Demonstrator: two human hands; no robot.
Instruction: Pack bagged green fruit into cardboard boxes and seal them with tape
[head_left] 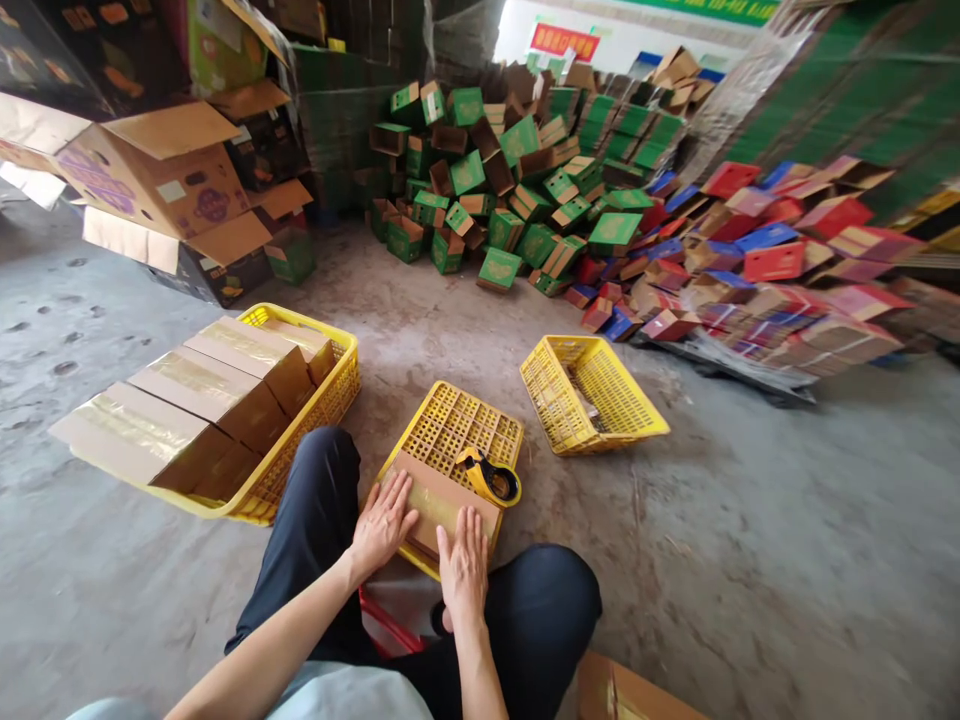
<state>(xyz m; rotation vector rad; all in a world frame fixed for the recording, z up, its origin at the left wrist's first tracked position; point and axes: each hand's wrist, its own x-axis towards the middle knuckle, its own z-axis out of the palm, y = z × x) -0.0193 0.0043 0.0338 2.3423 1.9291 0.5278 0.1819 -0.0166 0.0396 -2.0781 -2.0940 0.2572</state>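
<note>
Between my knees, a flat cardboard piece [429, 502] with a strip of shiny tape lies on an upturned yellow crate [450, 420]. My left hand [382, 522] presses flat on its left part, fingers stretched out. On its right part rests my right hand [463, 568], also flat with the fingers extended. A yellow and black tape dispenser [491, 476] lies on the crate just beyond the cardboard, apart from both hands. To the left, a yellow basket [346, 375] holds several taped cardboard boxes [199, 385].
Another yellow basket [611, 400] stands on the floor to the right. Green boxes [499, 268] and red and blue boxes [772, 262] are heaped ahead. Large open cartons [169, 180] stand at the left. A cardboard box [634, 695] sits beside my right leg.
</note>
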